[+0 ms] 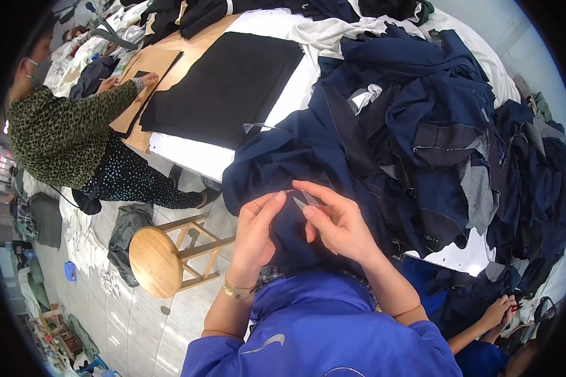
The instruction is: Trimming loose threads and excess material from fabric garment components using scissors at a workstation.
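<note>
Thread snips [300,202] with pointed metal blades and a bit of red at the handle are in my right hand [341,223], the blades apart and pointing to the left. My left hand [256,227] is closed in a pinch, thumb against forefinger, just left of the blade tips. What it pinches is too small to make out. Both hands are over dark navy cloth [283,157], which hangs off the table edge toward me. A bracelet [238,289] circles my left wrist.
Navy garments [421,119] lie heaped at the right. Black cloth [226,88] lies flat on the white table [188,152]. A wooden stool [156,262] stands at left. A person in a leopard-print top [63,132] works at far left; another person's hands [500,312] hold something red at lower right.
</note>
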The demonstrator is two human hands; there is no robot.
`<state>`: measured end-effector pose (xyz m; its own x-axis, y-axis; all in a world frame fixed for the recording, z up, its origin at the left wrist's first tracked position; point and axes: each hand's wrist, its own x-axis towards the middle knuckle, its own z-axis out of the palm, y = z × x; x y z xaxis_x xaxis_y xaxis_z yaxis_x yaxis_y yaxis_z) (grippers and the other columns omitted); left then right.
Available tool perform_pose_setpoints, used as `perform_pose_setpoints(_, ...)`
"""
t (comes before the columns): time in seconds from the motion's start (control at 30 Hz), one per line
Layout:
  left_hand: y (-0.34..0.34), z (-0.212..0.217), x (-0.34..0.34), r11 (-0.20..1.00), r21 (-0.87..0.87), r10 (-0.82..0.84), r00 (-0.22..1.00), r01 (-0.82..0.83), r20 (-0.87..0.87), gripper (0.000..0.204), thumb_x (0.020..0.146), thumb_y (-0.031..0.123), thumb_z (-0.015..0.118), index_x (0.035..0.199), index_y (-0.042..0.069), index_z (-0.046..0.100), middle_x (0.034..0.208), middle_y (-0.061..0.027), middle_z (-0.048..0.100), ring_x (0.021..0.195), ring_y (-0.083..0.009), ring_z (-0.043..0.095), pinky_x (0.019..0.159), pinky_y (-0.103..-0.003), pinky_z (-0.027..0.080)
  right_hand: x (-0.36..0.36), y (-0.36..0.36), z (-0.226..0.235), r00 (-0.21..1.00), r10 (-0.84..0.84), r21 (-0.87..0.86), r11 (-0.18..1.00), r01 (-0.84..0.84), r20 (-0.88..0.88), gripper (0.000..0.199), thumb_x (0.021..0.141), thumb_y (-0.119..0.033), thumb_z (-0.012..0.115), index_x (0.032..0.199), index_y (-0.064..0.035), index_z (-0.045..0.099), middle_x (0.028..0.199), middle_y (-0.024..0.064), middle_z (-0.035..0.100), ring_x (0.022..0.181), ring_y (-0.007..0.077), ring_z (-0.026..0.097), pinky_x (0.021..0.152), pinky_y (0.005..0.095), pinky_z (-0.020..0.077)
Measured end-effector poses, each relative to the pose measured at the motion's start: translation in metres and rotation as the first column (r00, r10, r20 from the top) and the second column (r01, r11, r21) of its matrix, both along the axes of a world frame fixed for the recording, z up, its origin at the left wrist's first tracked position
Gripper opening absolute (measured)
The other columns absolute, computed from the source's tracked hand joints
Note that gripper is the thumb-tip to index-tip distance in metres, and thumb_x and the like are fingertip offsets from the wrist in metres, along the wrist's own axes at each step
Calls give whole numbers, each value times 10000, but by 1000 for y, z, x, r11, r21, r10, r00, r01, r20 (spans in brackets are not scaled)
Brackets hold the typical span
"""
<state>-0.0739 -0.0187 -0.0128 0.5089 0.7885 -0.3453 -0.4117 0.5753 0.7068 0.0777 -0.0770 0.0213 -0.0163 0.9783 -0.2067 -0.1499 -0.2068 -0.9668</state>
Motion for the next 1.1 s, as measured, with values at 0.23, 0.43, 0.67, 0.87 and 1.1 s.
perform_pose_setpoints(0.23, -1, -2, 1, 1000, 18, -2, 1000, 2, -9, 211, 915, 159, 532, 970, -22, 625, 881, -52, 652, 769, -81, 588, 699, -201, 451, -2, 0, -3, 998, -31, -22, 999, 30, -57, 374, 915, -76, 482, 1287, -38, 460, 669, -10, 514, 562, 32, 476, 528, 178, 377)
perform_pose_setpoints(0.43, -1, -2, 1, 1000, 22, 13, 1000, -13, 0, 215, 914, 158, 534, 979, -26, 625, 881, -55, 653, 763, -84, 590, 698, -203, 454, -2, 0, -5, 999, -30, -5, 1000, 30, -27, 373, 917, -77, 480, 1288, -38, 459, 671, -8, 514, 564, 31, 476, 534, 176, 376)
perform_pose_setpoints(0.67, 0, -4, 0, 999, 29, 15, 1000, -15, 4, 226, 912, 159, 537, 1002, -29, 625, 893, -61, 656, 773, -90, 597, 700, -203, 457, -3, 0, -7, 999, -29, 1, 1000, 29, -19, 372, 914, -69, 479, 1285, -39, 464, 668, -9, 513, 568, 30, 477, 536, 178, 377)
perform_pose_setpoints(0.87, -1, -2, 1, 999, 30, 20, 1000, -20, -1, 222, 912, 156, 536, 997, -28, 626, 891, -56, 655, 774, -87, 594, 701, -203, 456, -4, 0, -7, 998, -36, 6, 999, 36, -42, 373, 914, -66, 481, 1285, -38, 464, 684, -10, 517, 566, 31, 476, 535, 174, 376)
perform_pose_setpoints(1.1, -5, -1, 2, 998, 58, 11, 1000, -11, 6, 199, 899, 135, 557, 993, -25, 628, 881, -45, 649, 791, -74, 580, 725, -203, 446, -6, 1, -6, 993, -73, 15, 997, 74, -88, 371, 918, -76, 487, 1286, -34, 462, 729, -8, 525, 580, 30, 476, 538, 170, 377)
